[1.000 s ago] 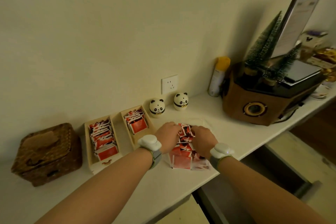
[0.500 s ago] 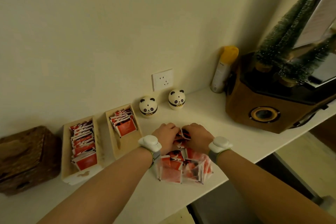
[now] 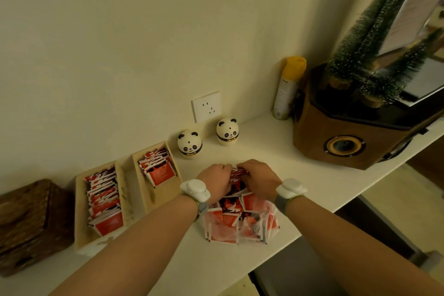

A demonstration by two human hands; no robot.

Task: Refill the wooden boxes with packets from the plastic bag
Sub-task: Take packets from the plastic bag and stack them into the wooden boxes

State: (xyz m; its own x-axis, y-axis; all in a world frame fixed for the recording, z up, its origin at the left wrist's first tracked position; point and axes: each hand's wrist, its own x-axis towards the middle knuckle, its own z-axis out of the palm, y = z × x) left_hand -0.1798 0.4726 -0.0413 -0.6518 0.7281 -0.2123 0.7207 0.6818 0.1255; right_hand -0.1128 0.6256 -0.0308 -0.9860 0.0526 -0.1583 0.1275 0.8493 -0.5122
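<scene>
A clear plastic bag (image 3: 240, 223) full of red and white packets lies on the white shelf near its front edge. My left hand (image 3: 213, 179) and my right hand (image 3: 258, 176) meet at the bag's far end, fingers curled around a small bunch of packets (image 3: 236, 172) there. Left of the hands stand two wooden boxes: the left box (image 3: 83, 211) is nearly full of upright packets, and the right box (image 3: 144, 175) holds packets only in its far half.
Two panda figurines (image 3: 189, 144) stand by the wall socket (image 3: 207, 106). A woven basket (image 3: 31, 221) sits at far left. A yellow-capped spray can (image 3: 288, 86) and a wooden speaker (image 3: 343, 137) with small fir trees stand to the right. The shelf's front edge (image 3: 312, 230) is close.
The view has swung closer and lower over the shelf. Both hands have stayed at the far end of the bag, closing in together on the packets there.
</scene>
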